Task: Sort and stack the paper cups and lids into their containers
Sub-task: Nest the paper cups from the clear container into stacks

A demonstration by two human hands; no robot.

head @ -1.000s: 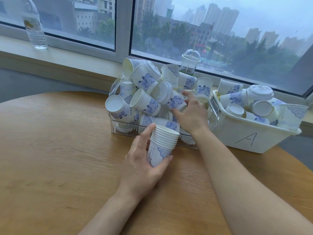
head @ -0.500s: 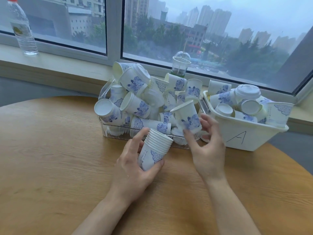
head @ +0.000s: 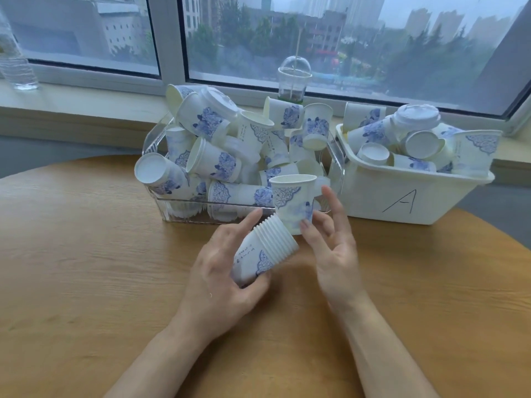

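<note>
Paper cup: your right hand (head: 330, 248) pinches a single paper cup (head: 293, 206) by its lower wall, thumb on the near side, other fingers spread loosely behind it. It sits upright, mouth up, just above the open end of the stack.
Stack: your left hand (head: 221, 271) wraps the nested cup stack (head: 263, 252), thumb under the base, index finger along the top. The stack is tilted with its rims pointing up and to your right.
Risk, alignment: loose cup is upright, stack mouth is tilted. Push it in as is and the base likely catches a rim and jams or dents.
Risk, grip: thin wall and a light pinch; squeeze harder and the cup may go oval and refuse to seat.
Risk, pile: clear plastic bin (head: 161, 139) is heaped past its rim, and one cup (head: 161, 176) hangs over the left corner. Bump the bin and cups could roll onto the wooden surface (head: 86, 268).
Materials: thin white paper with blue floral print, rolled rims, tapered shape, so nesting depends on coaxial entry.
White bin: opaque plastic tub marked A (head: 402, 196) holds mixed cups and one lidded cup (head: 416, 117).
Lids: white, domed, smooth; slippery would be my guess.
</note>
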